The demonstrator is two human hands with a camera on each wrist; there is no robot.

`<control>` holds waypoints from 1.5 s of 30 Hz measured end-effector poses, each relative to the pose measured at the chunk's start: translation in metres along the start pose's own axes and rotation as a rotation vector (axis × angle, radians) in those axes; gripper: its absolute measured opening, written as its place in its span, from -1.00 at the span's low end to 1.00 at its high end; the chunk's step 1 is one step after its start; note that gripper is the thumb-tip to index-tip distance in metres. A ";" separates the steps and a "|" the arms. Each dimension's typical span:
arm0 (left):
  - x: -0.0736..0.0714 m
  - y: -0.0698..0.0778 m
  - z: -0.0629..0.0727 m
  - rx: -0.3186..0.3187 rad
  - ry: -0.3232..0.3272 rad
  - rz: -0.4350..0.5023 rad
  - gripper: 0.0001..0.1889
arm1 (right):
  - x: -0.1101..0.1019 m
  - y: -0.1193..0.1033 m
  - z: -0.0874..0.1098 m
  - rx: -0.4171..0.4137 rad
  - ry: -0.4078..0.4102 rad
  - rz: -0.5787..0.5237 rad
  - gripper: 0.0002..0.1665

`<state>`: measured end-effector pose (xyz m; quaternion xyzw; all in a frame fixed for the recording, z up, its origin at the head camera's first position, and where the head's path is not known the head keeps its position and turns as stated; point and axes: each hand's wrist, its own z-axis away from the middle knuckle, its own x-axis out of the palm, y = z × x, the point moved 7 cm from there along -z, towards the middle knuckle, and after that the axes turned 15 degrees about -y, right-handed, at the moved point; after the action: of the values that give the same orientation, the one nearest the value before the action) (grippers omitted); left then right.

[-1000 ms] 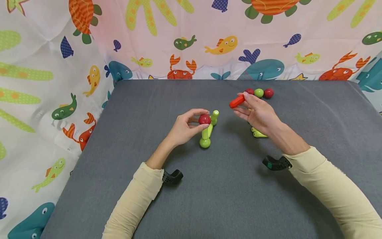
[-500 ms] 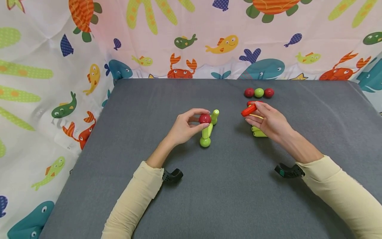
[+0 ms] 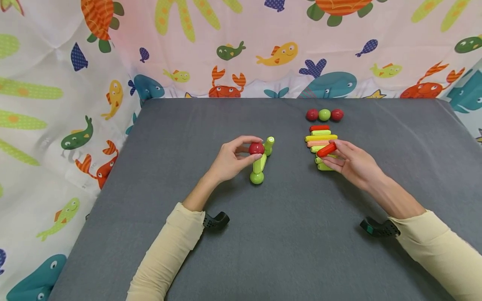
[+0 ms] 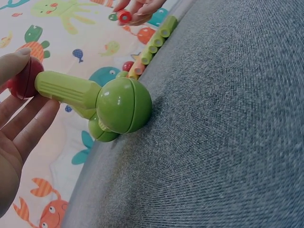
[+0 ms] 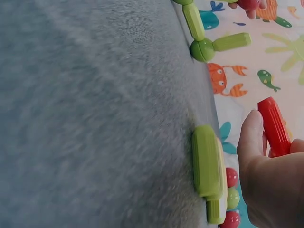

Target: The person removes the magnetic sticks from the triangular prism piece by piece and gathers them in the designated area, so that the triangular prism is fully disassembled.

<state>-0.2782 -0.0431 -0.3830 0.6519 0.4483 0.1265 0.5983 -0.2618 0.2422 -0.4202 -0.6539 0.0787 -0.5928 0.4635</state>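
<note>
My left hand [image 3: 233, 161] grips a red ball [image 3: 256, 148] between thumb and fingers. In the left wrist view, this ball [image 4: 24, 78] sits on the end of an upright green rod [image 4: 69, 89], whose other end meets a green ball [image 4: 124, 105] on the table. From there a green rod links to a second green ball [image 5: 203, 50], which bears another upright rod [image 5: 232, 42] with a bare top. My right hand [image 3: 357, 165] pinches a red rod [image 3: 326, 149] above a row of coloured rods [image 3: 321, 138], partly covering them.
Two red balls and a green ball [image 3: 324, 115] stand in a line behind the rods. The rods are red, yellow, orange and green, lying side by side. A grey cloth [image 3: 286, 242] covers the table. A printed sea-animal curtain [image 3: 252, 25] hangs behind and at the left.
My right hand has moved right and nearer with the red rod, from beside the green structure to over the rod row. The left hand keeps holding the red ball in place.
</note>
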 end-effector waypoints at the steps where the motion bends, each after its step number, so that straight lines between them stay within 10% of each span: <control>1: 0.000 0.000 0.000 -0.003 0.000 -0.001 -0.62 | -0.001 0.000 0.002 -0.001 -0.004 -0.010 -0.62; 25: 0.001 0.001 0.000 0.010 -0.004 -0.006 -0.61 | -0.020 0.014 0.041 0.043 0.065 -0.063 -0.75; 45: 0.002 0.003 -0.001 0.007 -0.018 0.013 -0.61 | -0.030 0.019 0.047 0.127 0.246 0.203 -0.65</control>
<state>-0.2763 -0.0405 -0.3811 0.6579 0.4393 0.1230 0.5992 -0.2224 0.2757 -0.4483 -0.5344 0.1631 -0.6224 0.5481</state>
